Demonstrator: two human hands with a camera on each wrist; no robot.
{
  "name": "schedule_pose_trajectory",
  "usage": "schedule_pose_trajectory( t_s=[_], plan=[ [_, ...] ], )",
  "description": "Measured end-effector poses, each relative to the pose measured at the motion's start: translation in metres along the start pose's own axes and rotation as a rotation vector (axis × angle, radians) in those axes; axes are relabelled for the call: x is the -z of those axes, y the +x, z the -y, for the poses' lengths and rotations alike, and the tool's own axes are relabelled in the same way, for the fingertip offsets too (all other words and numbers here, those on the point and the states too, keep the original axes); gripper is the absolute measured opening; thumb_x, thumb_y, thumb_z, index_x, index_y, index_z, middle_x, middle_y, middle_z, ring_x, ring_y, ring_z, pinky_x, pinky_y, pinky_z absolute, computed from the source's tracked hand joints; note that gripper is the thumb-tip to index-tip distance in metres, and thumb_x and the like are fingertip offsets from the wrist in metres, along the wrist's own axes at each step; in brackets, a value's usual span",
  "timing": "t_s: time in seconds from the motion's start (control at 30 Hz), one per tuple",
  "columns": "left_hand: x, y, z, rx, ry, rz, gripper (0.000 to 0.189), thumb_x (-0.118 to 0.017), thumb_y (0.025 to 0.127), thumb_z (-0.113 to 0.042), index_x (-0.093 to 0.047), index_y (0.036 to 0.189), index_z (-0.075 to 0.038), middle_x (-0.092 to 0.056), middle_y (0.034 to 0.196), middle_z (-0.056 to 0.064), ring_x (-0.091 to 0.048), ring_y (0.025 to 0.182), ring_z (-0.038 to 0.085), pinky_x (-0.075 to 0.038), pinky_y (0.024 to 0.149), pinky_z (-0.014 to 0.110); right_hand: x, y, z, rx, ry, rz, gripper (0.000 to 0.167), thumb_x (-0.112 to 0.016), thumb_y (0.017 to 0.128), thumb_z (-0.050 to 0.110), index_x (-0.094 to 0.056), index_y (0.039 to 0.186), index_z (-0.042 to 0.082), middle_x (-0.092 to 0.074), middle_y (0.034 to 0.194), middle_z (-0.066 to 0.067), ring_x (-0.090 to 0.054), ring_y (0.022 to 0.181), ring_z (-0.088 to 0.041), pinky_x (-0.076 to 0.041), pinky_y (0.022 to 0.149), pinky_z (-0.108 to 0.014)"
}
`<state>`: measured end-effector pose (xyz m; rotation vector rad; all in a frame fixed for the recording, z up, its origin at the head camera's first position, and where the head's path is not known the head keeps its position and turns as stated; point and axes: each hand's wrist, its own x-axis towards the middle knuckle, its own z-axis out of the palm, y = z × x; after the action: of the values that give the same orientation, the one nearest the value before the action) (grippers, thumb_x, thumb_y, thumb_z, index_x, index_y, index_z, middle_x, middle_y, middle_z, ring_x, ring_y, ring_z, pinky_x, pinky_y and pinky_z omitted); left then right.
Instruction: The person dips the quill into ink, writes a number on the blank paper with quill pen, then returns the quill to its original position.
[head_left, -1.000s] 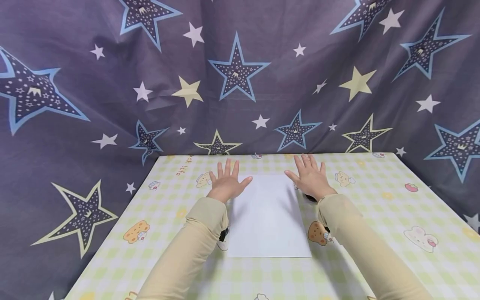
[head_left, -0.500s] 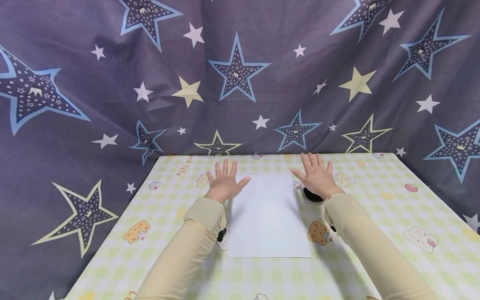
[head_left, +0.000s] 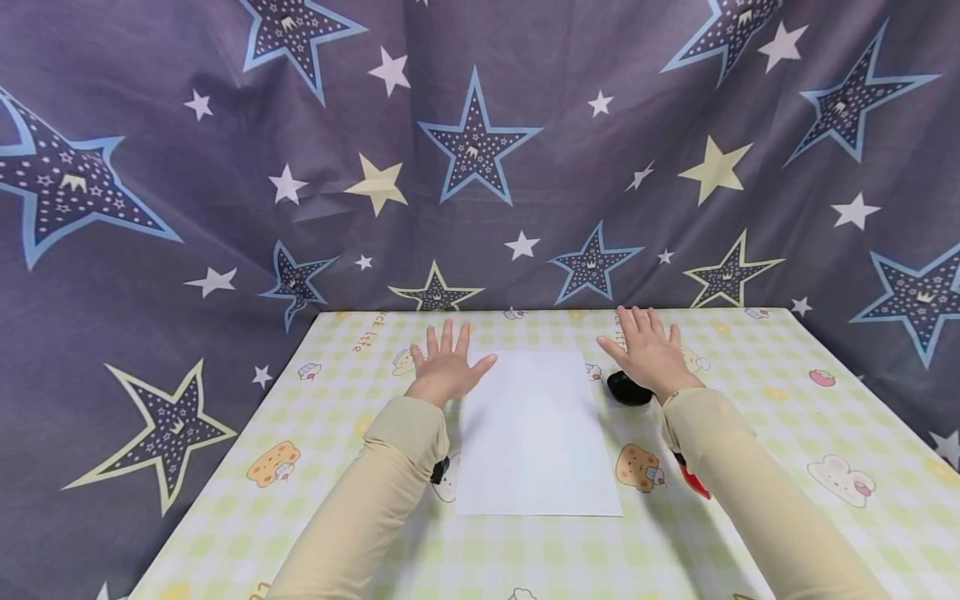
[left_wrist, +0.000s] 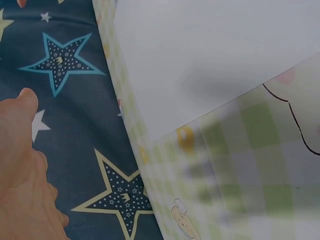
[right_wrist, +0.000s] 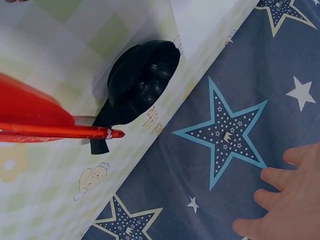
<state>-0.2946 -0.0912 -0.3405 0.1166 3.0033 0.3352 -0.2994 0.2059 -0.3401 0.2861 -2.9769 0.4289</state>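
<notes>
A white sheet of paper (head_left: 536, 442) lies flat on the table between my two hands. My left hand (head_left: 448, 371), fingers spread, is raised over the sheet's left edge and holds nothing. On the other side my right hand (head_left: 648, 354) is also spread and bare, above the table right of the paper. Below its wrist lies a black rounded object with a lobed outline (right_wrist: 142, 82) and a flat black strip. Near it in the right wrist view are a slim red pen-like stick (right_wrist: 65, 131) and a broader red object (right_wrist: 30, 107), cut off by the frame.
A green-and-white checked cloth with cartoon prints covers the table (head_left: 757, 433). Behind its far edge hangs a dark star-patterned curtain (head_left: 525, 192). A small black thing (head_left: 440, 471) shows beside my left sleeve.
My right hand has moved to the right, uncovering more of the black rounded object and a bit of red beside the sleeve. My left hand has drifted slightly left. The paper stays put.
</notes>
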Motion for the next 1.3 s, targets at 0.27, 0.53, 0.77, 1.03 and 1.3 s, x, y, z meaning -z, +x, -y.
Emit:
schedule_pose_trajectory(
  t_s=[0.27,0.53,0.77,1.03,1.3],
  plan=[
    [0.002,0.0,0.002,0.002,0.017,0.002,0.077,-0.022,0.091,-0.065,0.002,0.149,-0.02,0.015,0.151,0.009,0.018,0.134,0.035,0.007,0.103,0.059,0.003,-0.002,-0.008,-0.012,-0.009,-0.007,0.077,-0.031,0.095,0.055,-0.014,0.147,0.001,-0.012,0.147,-0.027,-0.001,0.134,-0.043,0.003,0.101,-0.065],
    [0.002,-0.002,0.004,0.009,-0.001,0.0,0.077,-0.024,0.091,-0.064,0.002,0.149,-0.02,0.015,0.152,0.009,0.017,0.134,0.035,0.009,0.103,0.06,0.005,-0.007,-0.015,-0.031,-0.007,0.01,0.082,-0.028,0.093,0.06,-0.01,0.147,0.0,-0.012,0.147,-0.028,-0.002,0.133,-0.045,0.005,0.1,-0.065],
    [-0.002,-0.001,0.007,0.003,-0.017,-0.005,0.077,-0.025,0.091,-0.063,0.0,0.149,-0.018,0.015,0.151,0.01,0.017,0.134,0.036,0.01,0.102,0.06,0.004,-0.011,-0.022,-0.054,0.013,0.017,0.081,-0.029,0.093,0.059,-0.012,0.146,-0.001,-0.016,0.144,-0.031,-0.005,0.132,-0.047,0.002,0.099,-0.067],
    [-0.006,0.0,0.012,0.014,-0.015,0.009,0.079,-0.023,0.09,-0.066,0.002,0.149,-0.019,0.015,0.152,0.01,0.017,0.134,0.036,0.01,0.102,0.059,0.001,-0.016,-0.028,-0.057,0.02,0.022,0.084,-0.029,0.092,0.061,-0.013,0.146,-0.002,-0.019,0.143,-0.031,-0.009,0.131,-0.047,-0.004,0.098,-0.069],
    [-0.009,-0.002,0.014,0.017,-0.024,0.026,0.079,-0.023,0.091,-0.065,0.003,0.149,-0.019,0.012,0.152,0.012,0.016,0.134,0.037,0.007,0.103,0.06,0.0,-0.02,-0.033,-0.062,0.023,0.037,0.078,-0.034,0.095,0.053,-0.015,0.145,-0.004,-0.024,0.139,-0.034,-0.016,0.127,-0.05,-0.012,0.097,-0.068]
  ],
)
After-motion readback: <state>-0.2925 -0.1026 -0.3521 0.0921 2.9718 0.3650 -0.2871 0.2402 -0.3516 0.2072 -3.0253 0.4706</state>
